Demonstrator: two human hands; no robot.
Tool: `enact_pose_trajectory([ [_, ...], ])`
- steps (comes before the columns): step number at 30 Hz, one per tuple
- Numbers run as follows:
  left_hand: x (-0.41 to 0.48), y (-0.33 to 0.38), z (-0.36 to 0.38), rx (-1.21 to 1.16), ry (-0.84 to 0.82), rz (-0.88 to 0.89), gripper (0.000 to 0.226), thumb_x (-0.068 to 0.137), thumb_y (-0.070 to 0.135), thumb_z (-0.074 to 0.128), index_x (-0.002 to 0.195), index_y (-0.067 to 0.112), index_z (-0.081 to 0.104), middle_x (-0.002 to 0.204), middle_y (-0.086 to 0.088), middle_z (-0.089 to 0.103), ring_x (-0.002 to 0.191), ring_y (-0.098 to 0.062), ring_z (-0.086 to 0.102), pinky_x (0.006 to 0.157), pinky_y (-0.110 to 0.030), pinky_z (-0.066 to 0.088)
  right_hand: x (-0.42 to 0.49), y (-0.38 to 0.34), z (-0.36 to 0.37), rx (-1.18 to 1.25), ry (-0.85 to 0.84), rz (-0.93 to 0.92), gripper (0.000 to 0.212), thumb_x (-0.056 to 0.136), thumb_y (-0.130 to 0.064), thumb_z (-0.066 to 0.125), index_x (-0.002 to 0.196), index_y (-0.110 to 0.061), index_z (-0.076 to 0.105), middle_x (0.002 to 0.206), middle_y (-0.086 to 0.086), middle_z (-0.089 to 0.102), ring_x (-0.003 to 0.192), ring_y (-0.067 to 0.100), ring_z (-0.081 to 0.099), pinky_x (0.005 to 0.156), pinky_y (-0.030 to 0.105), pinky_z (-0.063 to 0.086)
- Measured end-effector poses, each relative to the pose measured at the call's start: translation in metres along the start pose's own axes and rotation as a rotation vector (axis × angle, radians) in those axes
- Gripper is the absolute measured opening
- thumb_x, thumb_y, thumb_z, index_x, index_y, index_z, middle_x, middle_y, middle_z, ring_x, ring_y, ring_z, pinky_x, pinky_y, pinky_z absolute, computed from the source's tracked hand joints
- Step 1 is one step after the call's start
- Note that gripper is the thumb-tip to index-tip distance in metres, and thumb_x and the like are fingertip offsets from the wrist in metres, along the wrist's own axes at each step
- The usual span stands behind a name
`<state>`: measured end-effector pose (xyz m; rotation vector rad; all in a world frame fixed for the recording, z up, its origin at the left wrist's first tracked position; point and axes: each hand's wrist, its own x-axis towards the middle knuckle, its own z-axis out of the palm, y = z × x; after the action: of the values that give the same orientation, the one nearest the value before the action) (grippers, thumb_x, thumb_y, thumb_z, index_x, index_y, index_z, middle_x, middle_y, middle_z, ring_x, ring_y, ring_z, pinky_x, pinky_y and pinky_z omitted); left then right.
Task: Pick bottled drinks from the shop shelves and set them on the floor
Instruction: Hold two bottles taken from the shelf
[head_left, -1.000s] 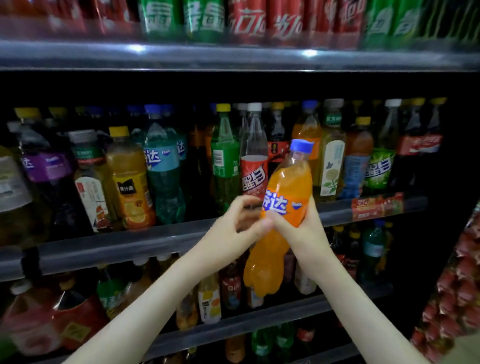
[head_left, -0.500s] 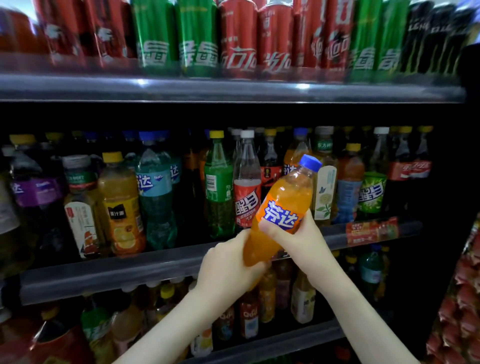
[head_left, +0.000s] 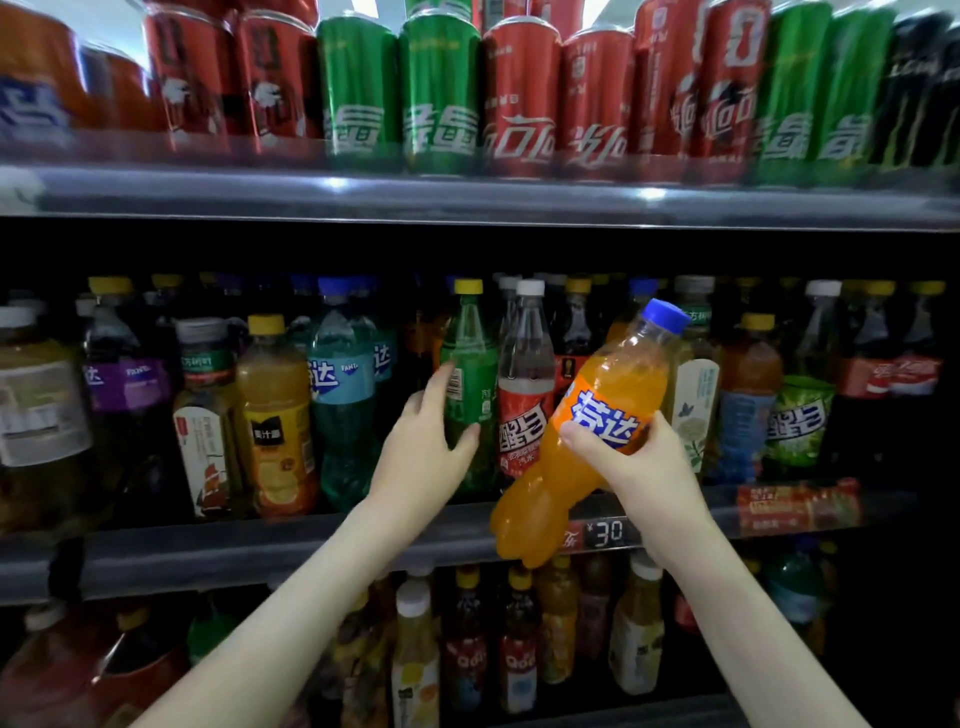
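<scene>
The right hand (head_left: 641, 467) grips the orange soda bottle (head_left: 618, 379) round its label, in front of the edge of the middle shelf (head_left: 260, 543); its long axis tilts, blue cap up and right, base down and left. Farther in, the left hand (head_left: 421, 454) curls round an upright green bottle (head_left: 470, 358) on that shelf

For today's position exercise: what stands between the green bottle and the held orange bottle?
Head view: a clear bottle with a white cap and red label stands between the green bottle and the orange bottle.
</scene>
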<state>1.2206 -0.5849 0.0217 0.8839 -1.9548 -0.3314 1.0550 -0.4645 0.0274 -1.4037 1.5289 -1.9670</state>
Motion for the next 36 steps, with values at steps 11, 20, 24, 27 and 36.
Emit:
enact_pose_trajectory([
  [11, 0.024, -0.003, 0.028, 0.104, 0.036, -0.044, 0.1, 0.09, 0.037, 0.063, 0.144, 0.046, -0.021, 0.124, -0.018, 0.056, 0.085, -0.025, 0.067, 0.065, -0.025, 0.044, 0.004, 0.009, -0.002, -0.02, 0.012, -0.017, 0.062, 0.047, -0.064, 0.076, 0.101, -0.039, 0.057, 0.091, -0.032, 0.066, 0.085, -0.01, 0.064, 0.055, 0.005, 0.047],
  [20, 0.026, -0.007, 0.036, 0.038, 0.023, -0.194, 0.109, 0.083, 0.044, 0.067, 0.148, 0.031, -0.02, 0.125, -0.015, 0.056, 0.103, -0.032, 0.063, 0.077, -0.036, 0.05, 0.003, 0.005, 0.015, -0.032, 0.024, -0.052, 0.058, 0.05, -0.061, 0.077, 0.099, -0.037, 0.06, 0.092, -0.027, 0.069, 0.084, -0.005, 0.066, 0.059, 0.012, 0.05],
  [24, 0.018, -0.012, 0.034, -0.031, 0.056, -0.186, 0.094, 0.081, 0.04, 0.069, 0.149, 0.019, 0.009, 0.123, -0.007, 0.059, 0.104, -0.025, 0.062, 0.072, -0.026, 0.046, -0.003, 0.004, 0.018, -0.046, 0.062, -0.081, 0.057, 0.05, -0.062, 0.075, 0.098, -0.037, 0.059, 0.091, -0.029, 0.067, 0.083, -0.007, 0.065, 0.057, 0.011, 0.049],
  [27, -0.003, -0.02, 0.023, -0.186, 0.146, -0.163, 0.083, 0.076, 0.037, 0.074, 0.141, 0.022, 0.026, 0.105, 0.015, 0.058, 0.094, -0.006, 0.061, 0.064, -0.004, 0.039, -0.005, 0.003, 0.016, -0.032, 0.135, -0.122, 0.058, 0.051, -0.063, 0.074, 0.1, -0.035, 0.058, 0.091, -0.029, 0.067, 0.083, -0.008, 0.064, 0.066, 0.014, 0.047],
  [36, -0.041, -0.021, -0.044, -0.394, 0.509, 0.068, 0.061, 0.073, 0.023, 0.08, 0.116, 0.035, 0.038, 0.106, 0.021, 0.057, 0.099, 0.018, 0.055, 0.076, 0.001, 0.042, 0.004, -0.005, 0.051, 0.057, 0.176, -0.272, 0.075, 0.061, -0.054, 0.076, 0.123, -0.019, 0.052, 0.101, -0.014, 0.067, 0.093, -0.002, 0.065, 0.078, 0.011, 0.05],
])
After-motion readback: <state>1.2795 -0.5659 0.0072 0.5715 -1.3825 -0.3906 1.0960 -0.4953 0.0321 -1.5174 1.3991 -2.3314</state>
